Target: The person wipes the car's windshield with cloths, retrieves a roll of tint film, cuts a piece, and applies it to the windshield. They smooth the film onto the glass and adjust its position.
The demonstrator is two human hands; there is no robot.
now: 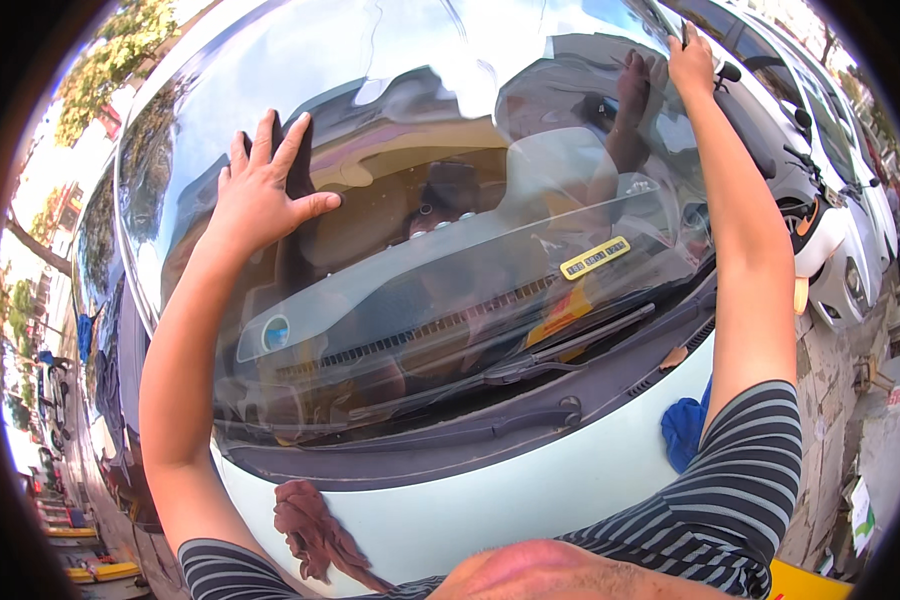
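My left hand [266,184] lies with fingers spread against the car's windshield [420,292], palm toward the glass. Up at the windshield's far right edge, my right hand [691,61] has its fingers around a small dark object, too small to name. A brown cloth [319,529] lies crumpled on the pale hood [495,506]. Beside my right upper arm is a blue cloth [682,431], partly hidden by the arm. Behind the glass a yellow-framed number plaque [594,258] sits on the dashboard.
Wiper arms [525,367] and a dark cowl [450,454] run along the windshield's base. To the right stand a scooter [817,240] and parked white cars [859,285]. Another dark vehicle [109,352] is close on the left. Paving [821,435] shows at the right.
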